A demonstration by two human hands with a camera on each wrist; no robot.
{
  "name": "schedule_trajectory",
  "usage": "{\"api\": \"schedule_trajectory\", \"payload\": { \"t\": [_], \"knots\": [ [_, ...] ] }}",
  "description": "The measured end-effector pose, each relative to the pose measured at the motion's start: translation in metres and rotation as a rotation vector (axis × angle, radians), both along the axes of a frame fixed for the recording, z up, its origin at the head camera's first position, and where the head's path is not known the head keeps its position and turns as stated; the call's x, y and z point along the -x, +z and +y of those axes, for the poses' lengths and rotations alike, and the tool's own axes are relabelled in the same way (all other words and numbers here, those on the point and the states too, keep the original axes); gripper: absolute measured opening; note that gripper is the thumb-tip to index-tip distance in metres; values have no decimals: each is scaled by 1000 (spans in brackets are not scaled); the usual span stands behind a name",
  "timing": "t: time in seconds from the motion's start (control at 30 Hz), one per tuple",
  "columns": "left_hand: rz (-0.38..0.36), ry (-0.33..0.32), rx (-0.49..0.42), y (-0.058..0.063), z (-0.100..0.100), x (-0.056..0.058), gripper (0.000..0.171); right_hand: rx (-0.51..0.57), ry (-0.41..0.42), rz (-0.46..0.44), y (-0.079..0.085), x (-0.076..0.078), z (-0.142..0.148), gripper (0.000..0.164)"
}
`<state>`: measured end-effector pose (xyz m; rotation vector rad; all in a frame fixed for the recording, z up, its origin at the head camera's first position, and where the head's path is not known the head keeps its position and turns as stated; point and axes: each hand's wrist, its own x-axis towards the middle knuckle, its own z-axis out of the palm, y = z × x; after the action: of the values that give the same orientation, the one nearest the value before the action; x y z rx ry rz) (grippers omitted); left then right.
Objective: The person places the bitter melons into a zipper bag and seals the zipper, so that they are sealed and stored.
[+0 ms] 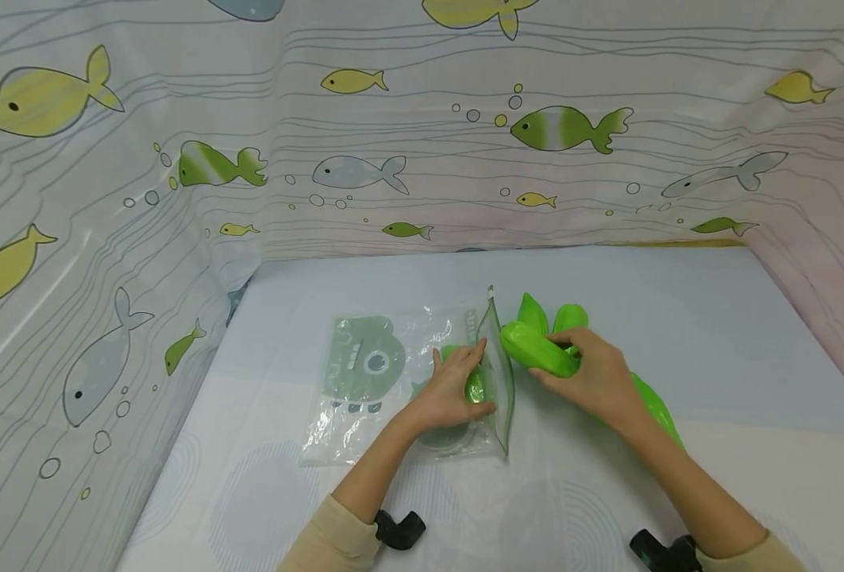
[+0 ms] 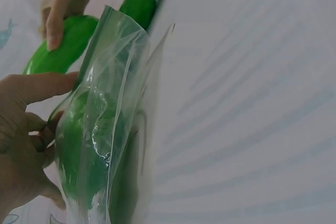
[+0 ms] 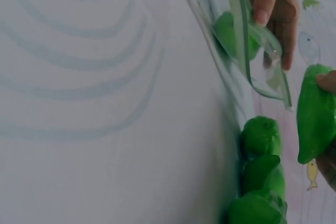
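A clear zip bag (image 1: 393, 381) printed with a pale green cartoon animal lies flat, its mouth raised and gaping to the right. My left hand (image 1: 453, 389) holds it near the mouth, index finger and thumb spread along the rim. Inside, behind the plastic, is a glossy green pepper-shaped thing (image 2: 84, 150). My right hand (image 1: 600, 377) grips a glossy green pepper (image 1: 539, 349) just right of the mouth, outside the bag. In the right wrist view this pepper (image 3: 315, 114) tapers to a blunt point and hangs apart from the bag.
More green peppers lie beyond and beside my right hand, one upright-looking pepper (image 1: 531, 314) at the back and another (image 1: 657, 409) partly behind the right forearm. A pale patterned cloth (image 1: 264, 477) covers the table. Fish-print curtains (image 1: 364, 214) stand behind and at both sides.
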<state>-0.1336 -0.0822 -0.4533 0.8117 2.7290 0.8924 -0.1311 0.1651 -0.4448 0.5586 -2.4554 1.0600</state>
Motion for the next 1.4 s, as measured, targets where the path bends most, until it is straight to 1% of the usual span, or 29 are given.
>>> {"api": "schedule_trajectory", "payload": {
  "t": [0.23, 0.37, 0.43, 0.53, 0.63, 0.77, 0.97, 1.23, 1.4],
  "knots": [
    [16, 1, -5, 2, -1, -1, 99, 12, 19, 0, -2, 0, -5, 47],
    [19, 2, -17, 4, -2, -2, 98, 6, 11, -6, -4, 1, -7, 47],
    [18, -1, -24, 5, -2, -2, 98, 0, -2, -28, -6, 1, -8, 47],
    [19, -4, -36, 7, -2, -2, 97, -11, -16, -83, -8, 1, -11, 47],
    [20, -5, -47, 9, -2, -2, 98, -29, -18, -136, -9, 0, -15, 48],
    [15, -3, -61, 10, -2, -2, 98, -38, -10, -181, -8, 1, -22, 49],
    [7, 8, -67, 9, -3, -2, 98, -33, -25, -230, -8, 1, -31, 50],
    [16, 10, -78, 8, -3, -3, 98, -22, -37, -292, -14, -1, -38, 49],
    [17, 5, -88, 9, -2, -4, 97, -47, -37, -314, -16, -1, -42, 50]
  ]
}}
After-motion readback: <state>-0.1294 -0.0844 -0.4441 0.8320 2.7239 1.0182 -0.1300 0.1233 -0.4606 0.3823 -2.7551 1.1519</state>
